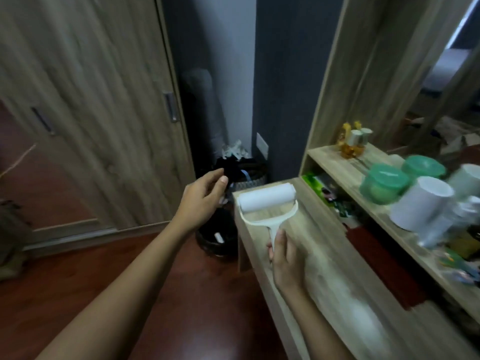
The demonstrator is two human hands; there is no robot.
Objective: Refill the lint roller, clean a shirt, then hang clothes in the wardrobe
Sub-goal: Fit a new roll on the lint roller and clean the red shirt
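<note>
A white lint roller (267,201) with a white roll on it lies over the left end of a wooden dresser top (324,245). My right hand (284,255) grips its handle. My left hand (205,197) hovers in the air left of the roller, over the bins, fingers loosely spread and holding nothing. The wooden wardrobe (91,105) with two sliding doors and metal handles stands shut at the left.
Two dark bins (220,237) sit on the floor between wardrobe and dresser, the far one holding white scraps. On the dresser's upper shelf (345,170) stand green-lidded jars (384,183), white rolls (420,206) and a yellow ornament. The floor is red-brown wood.
</note>
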